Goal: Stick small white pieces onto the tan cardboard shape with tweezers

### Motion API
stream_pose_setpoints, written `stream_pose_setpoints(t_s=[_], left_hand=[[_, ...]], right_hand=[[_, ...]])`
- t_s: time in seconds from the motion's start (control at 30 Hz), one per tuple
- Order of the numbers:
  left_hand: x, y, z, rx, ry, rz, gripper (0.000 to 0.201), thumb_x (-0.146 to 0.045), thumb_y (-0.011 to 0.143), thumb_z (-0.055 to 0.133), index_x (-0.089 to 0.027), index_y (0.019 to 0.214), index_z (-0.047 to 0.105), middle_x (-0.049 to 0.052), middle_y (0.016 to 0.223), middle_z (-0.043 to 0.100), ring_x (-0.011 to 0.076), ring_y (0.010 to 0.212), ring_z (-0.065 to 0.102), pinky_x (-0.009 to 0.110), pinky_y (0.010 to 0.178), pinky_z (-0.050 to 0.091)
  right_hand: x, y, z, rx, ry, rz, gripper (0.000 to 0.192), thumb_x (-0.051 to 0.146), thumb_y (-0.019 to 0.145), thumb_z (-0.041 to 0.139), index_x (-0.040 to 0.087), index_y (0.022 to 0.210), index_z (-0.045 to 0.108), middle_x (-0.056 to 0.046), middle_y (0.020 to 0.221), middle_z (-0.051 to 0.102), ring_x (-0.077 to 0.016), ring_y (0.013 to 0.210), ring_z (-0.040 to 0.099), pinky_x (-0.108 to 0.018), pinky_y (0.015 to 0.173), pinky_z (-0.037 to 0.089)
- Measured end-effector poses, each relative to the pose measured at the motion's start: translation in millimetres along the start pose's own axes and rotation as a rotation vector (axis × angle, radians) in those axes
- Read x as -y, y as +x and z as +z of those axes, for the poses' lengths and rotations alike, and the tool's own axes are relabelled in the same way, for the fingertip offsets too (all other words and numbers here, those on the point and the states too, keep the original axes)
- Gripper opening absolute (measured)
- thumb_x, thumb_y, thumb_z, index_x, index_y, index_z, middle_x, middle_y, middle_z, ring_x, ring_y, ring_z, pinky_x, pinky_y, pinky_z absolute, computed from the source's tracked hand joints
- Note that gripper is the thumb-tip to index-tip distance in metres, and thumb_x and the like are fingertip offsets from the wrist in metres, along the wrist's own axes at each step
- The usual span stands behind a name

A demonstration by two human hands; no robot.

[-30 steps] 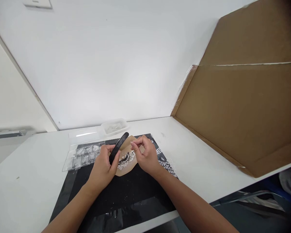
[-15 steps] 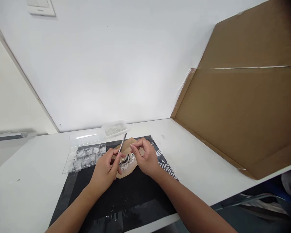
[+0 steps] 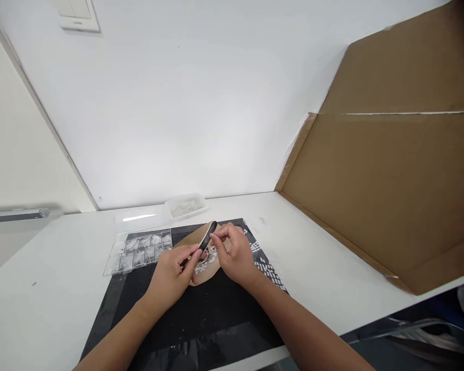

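Observation:
A dark, narrow nail file (image 3: 206, 239) with a rounded end and a pale edge slants up to the right, its lower end pinched by my left hand (image 3: 174, 270). My right hand (image 3: 235, 255) is closed in a pinch, with thumb and forefinger at the file's right edge. Whatever it holds is too small to make out. Below both hands lies a sheet of tan paper (image 3: 199, 281), with small white pieces (image 3: 205, 267) and some dark bits on it. My hands partly cover the paper.
A black mat (image 3: 212, 309) covers part of the white table (image 3: 317, 273). Small white tiles (image 3: 268, 270) lie in rows at right. A clear compartment box (image 3: 139, 250) with whitish pieces and a translucent tub (image 3: 185, 205) stand behind. Cardboard (image 3: 382, 185) leans at right.
The nail file has turned from nearly edge-on to show its dark face, leaning further right, close to my right fingertips. The whole view has shifted slightly.

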State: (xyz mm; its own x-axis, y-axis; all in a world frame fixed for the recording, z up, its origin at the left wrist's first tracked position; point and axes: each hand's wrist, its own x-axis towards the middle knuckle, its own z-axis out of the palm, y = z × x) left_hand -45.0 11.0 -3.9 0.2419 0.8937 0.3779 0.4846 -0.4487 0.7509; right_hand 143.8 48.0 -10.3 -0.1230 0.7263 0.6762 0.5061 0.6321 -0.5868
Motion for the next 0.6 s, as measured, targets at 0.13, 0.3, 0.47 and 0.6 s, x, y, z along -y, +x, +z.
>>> stream_pose_setpoints(t_s=[0.13, 0.3, 0.47, 0.6], left_hand=[[2.3, 0.7, -0.3, -0.022, 0.043, 0.043, 0.028, -0.035, 0.101, 0.052, -0.026, 0.114, 0.075, -0.002, 0.061, 0.072, 0.0187, 0.061, 0.072, 0.033, 0.074, 0.057], [1.9, 0.0, 0.7, -0.029, 0.036, 0.027, 0.027, -0.035, 0.101, 0.052, -0.026, 0.111, 0.075, 0.0, 0.08, 0.078, 0.0128, 0.049, 0.065, 0.027, 0.061, 0.054], [0.9, -0.9, 3.1, -0.015, 0.032, 0.034, 0.028, -0.035, 0.102, 0.049, -0.025, 0.108, 0.074, 0.001, 0.092, 0.077, 0.0104, 0.047, 0.063, 0.026, 0.057, 0.053], [3.1, -0.3, 3.4, -0.032, 0.057, 0.049, 0.03, -0.034, 0.103, 0.047, -0.022, 0.099, 0.074, 0.002, 0.084, 0.075, 0.0123, 0.053, 0.065, 0.024, 0.055, 0.051]], right_hand=[[0.4, -1.4, 1.1, 0.066, -0.017, -0.094, 0.013, 0.026, 0.098, 0.058, 0.023, 0.086, 0.052, 0.001, 0.079, 0.069, -0.0181, 0.073, 0.064, -0.042, 0.086, 0.042], [-2.5, 3.7, -3.9, -0.04, -0.047, 0.016, 0.014, 0.03, 0.099, 0.058, 0.023, 0.087, 0.055, 0.0, 0.078, 0.069, -0.0187, 0.072, 0.065, -0.042, 0.086, 0.043], [-5.3, 5.7, -6.9, -0.148, 0.008, 0.179, 0.016, 0.038, 0.097, 0.061, 0.023, 0.093, 0.058, -0.003, 0.085, 0.07, -0.0215, 0.081, 0.067, -0.037, 0.078, 0.05], [-5.0, 2.4, -5.0, -0.164, 0.046, 0.225, 0.019, 0.04, 0.096, 0.062, 0.022, 0.1, 0.059, -0.005, 0.088, 0.07, -0.0218, 0.081, 0.068, -0.037, 0.076, 0.053]])
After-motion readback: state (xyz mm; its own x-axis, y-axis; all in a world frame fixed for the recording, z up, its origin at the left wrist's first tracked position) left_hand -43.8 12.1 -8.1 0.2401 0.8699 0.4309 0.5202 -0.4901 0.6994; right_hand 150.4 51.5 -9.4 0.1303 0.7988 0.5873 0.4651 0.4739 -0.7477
